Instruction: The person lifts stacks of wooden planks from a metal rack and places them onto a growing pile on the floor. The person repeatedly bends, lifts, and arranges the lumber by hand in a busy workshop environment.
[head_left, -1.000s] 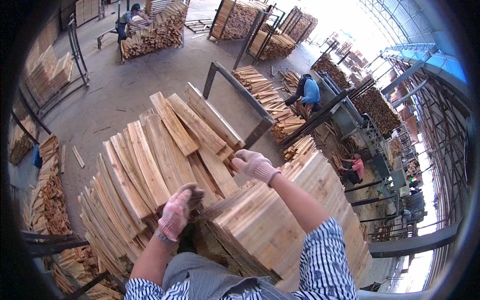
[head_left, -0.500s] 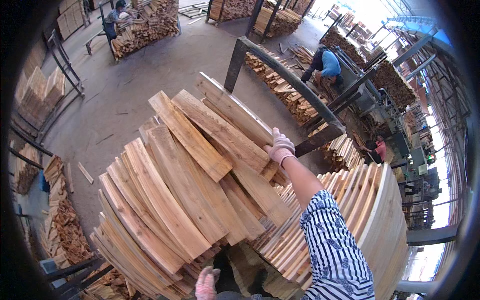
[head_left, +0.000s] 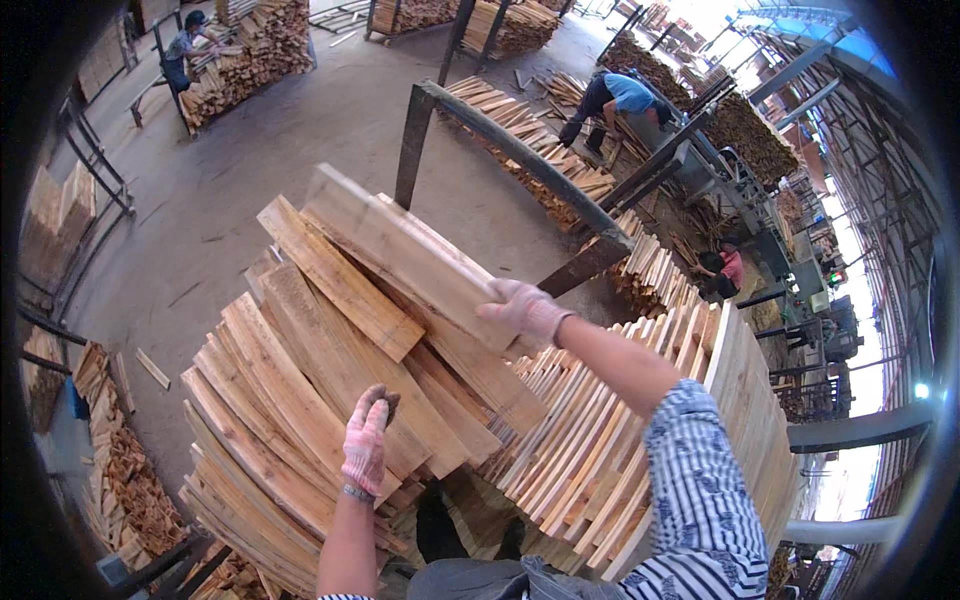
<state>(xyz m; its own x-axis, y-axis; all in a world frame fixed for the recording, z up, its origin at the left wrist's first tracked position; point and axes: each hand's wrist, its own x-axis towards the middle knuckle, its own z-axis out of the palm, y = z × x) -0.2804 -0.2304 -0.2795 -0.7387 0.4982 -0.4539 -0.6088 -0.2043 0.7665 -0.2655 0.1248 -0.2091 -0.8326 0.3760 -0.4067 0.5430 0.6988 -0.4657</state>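
Observation:
My right hand (head_left: 525, 311), in a pale knit glove, grips the near end of a wooden board (head_left: 400, 262) tilted on its edge and blurred by motion. That board lies across the upper part of a fanned pile of rough planks (head_left: 290, 385). Over the near ends of the planks hovers my left hand (head_left: 365, 447), also gloved, with dark fingertips pointing up and nothing visible in it. Beside the right forearm stands a row of narrow boards (head_left: 600, 440) stacked on edge.
A dark metal frame (head_left: 520, 150) rises just beyond the boards. Stacks of timber (head_left: 530, 145) lie behind it, where a person in blue (head_left: 625, 95) bends down. Another person in red (head_left: 725, 270) is at the right, a third (head_left: 180, 50) at the far left.
My right hand has swung the board left over the pile and tilted it. My left hand has come up from the lower edge to above the planks. The view has shifted slightly.

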